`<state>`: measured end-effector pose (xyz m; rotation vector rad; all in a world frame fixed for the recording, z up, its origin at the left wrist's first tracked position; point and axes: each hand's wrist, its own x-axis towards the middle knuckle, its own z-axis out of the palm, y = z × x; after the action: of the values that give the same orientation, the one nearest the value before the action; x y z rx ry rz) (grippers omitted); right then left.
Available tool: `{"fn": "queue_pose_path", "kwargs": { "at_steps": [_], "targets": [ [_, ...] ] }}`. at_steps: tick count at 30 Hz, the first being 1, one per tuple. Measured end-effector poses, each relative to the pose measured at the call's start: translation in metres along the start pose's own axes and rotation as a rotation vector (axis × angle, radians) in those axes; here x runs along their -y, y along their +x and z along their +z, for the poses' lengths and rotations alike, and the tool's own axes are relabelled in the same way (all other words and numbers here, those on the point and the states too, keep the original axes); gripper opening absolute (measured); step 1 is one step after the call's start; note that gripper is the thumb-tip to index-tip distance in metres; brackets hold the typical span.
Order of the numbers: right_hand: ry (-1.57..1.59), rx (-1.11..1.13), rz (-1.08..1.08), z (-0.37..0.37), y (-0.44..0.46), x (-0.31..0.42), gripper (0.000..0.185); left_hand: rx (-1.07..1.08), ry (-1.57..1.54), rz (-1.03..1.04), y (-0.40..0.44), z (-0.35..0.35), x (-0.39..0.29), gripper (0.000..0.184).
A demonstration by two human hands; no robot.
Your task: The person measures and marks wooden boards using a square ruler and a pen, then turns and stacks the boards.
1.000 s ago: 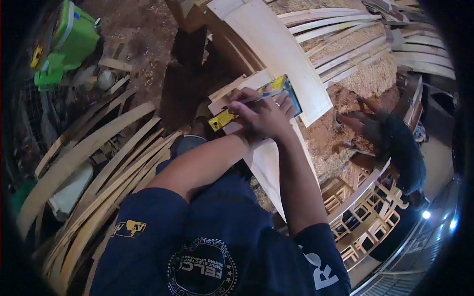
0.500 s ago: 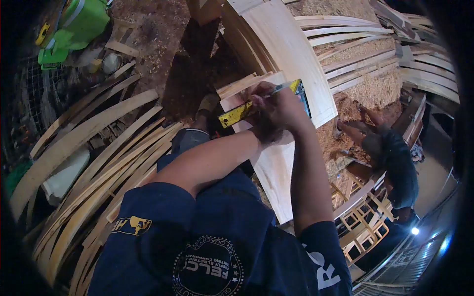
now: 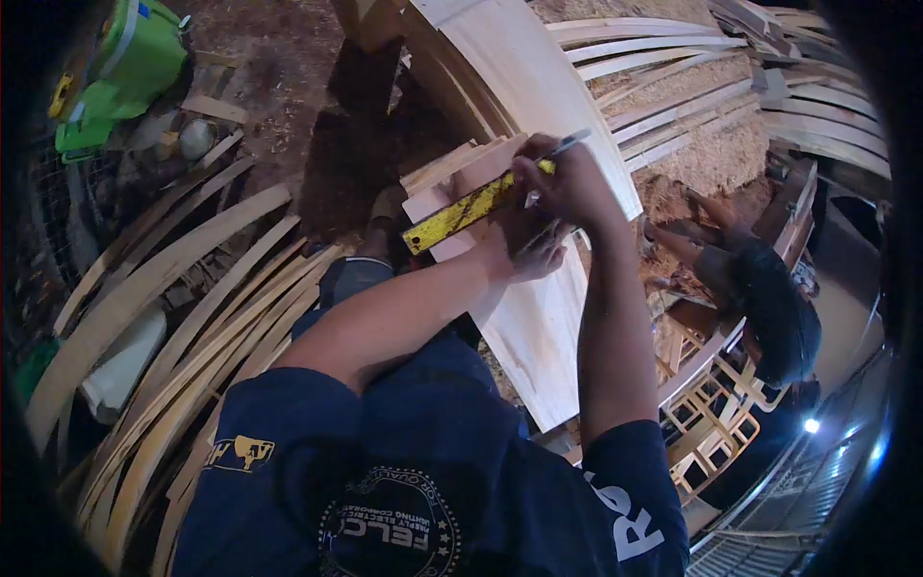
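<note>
Compared with half a second ago, the right hand (image 3: 579, 189) covers more of the yellow ruler (image 3: 468, 209), whose dark far end, visible then, is now hidden. The slim pen-like tool (image 3: 569, 141) pokes out farther past that hand, and more of the left hand's curled fingers shows below it.

There are two hands, one ruler, one pen-like tool, one green container (image 3: 135, 82) and one co-worker (image 3: 774, 298), bent over at the right; the stools (image 3: 707, 418) overlap too much to count.

The ruler lies across the pale board (image 3: 534, 337); its long axis runs from the holed end at lower left up to the right, crosswise to that board. The tool's visible end points the same way. The right grip is closed around the tool; whether the left hand (image 3: 529, 245) grips anything, I cannot tell.
</note>
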<state>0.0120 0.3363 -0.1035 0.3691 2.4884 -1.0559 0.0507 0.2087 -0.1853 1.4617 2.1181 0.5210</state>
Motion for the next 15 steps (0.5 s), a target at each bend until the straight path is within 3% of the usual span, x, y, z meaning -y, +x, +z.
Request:
{"fn": "queue_pose_path", "kwargs": {
  "at_steps": [6,9,12,13,14,15],
  "targets": [
    [-0.020,0.019,-0.030,-0.001,-0.003,0.008,0.015,0.003,-0.020,0.046,0.004,0.003,0.000,0.068],
    [-0.069,-0.071,-0.034,-0.007,-0.001,0.001,0.017,-0.304,0.078,0.093,-0.004,0.018,0.002,0.068],
    [-0.113,-0.088,0.003,-0.019,0.001,-0.006,0.014,-0.260,0.370,0.067,-0.001,0.041,0.006,0.062],
    [-0.125,-0.102,0.002,-0.019,-0.001,-0.006,0.014,-0.466,1.039,-0.001,0.004,0.051,0.013,0.060],
    [-0.140,-0.117,-0.003,-0.020,-0.001,-0.005,0.013,-0.675,1.668,-0.209,0.010,0.061,0.019,0.058],
    [-0.194,-0.116,-0.018,-0.011,0.001,-0.006,0.013,-0.610,1.884,-0.372,0.018,0.069,0.014,0.058]
  ]
}}
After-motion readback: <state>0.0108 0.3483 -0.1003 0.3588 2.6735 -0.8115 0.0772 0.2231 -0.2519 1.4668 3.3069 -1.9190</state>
